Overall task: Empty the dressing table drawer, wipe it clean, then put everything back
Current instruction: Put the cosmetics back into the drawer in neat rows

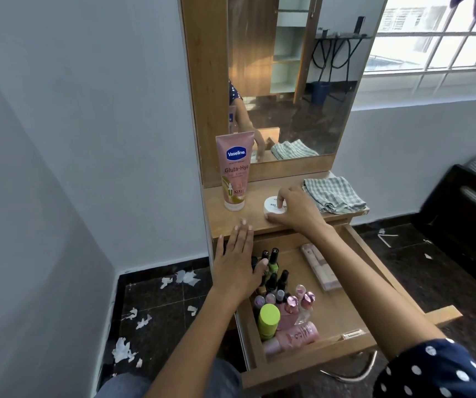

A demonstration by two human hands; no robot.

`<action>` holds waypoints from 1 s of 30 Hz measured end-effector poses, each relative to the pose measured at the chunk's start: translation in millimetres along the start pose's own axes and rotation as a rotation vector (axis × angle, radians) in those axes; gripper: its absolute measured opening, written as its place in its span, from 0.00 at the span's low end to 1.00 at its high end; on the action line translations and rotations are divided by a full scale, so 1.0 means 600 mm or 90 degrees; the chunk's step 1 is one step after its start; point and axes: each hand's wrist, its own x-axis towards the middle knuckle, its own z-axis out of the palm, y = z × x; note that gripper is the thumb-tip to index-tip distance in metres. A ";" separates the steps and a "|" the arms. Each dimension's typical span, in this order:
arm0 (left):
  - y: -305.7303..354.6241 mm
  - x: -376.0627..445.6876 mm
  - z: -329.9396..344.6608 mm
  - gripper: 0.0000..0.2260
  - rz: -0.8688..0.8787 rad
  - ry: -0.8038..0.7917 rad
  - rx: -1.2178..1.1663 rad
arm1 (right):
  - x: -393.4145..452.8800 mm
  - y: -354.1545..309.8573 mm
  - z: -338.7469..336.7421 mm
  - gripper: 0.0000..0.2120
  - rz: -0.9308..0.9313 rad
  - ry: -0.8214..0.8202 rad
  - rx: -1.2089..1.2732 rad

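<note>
The wooden drawer [354, 320] of the dressing table is pulled open below the tabletop [251, 222]. Inside lie several nail polish bottles [277, 278], a lime-capped container [269, 321], a pink bottle [295, 336] on its side and a flat pink palette [320, 267]. My right hand [294, 209] grips a small white round jar [272, 204] that rests on the tabletop. My left hand [238, 262] hovers flat, fingers apart, over the drawer's far left corner, above the polish bottles, holding nothing.
A pink Vaseline tube [234, 170] stands upside down on the tabletop's left. A checked green cloth [334, 193] lies folded on the right, below the mirror [291, 81]. Torn white paper scraps [142, 320] litter the dark floor on the left. A dark bed frame [472, 208] stands to the right.
</note>
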 end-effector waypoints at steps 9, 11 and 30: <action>-0.001 0.000 0.002 0.32 0.004 -0.004 -0.022 | -0.117 0.057 -0.075 0.16 0.004 -0.008 0.069; 0.000 0.000 0.002 0.32 0.003 -0.007 -0.017 | -0.151 0.080 -0.094 0.17 0.032 -0.047 0.109; -0.004 0.003 0.004 0.33 0.009 -0.001 -0.010 | -0.255 0.106 -0.026 0.11 0.225 -0.227 -0.366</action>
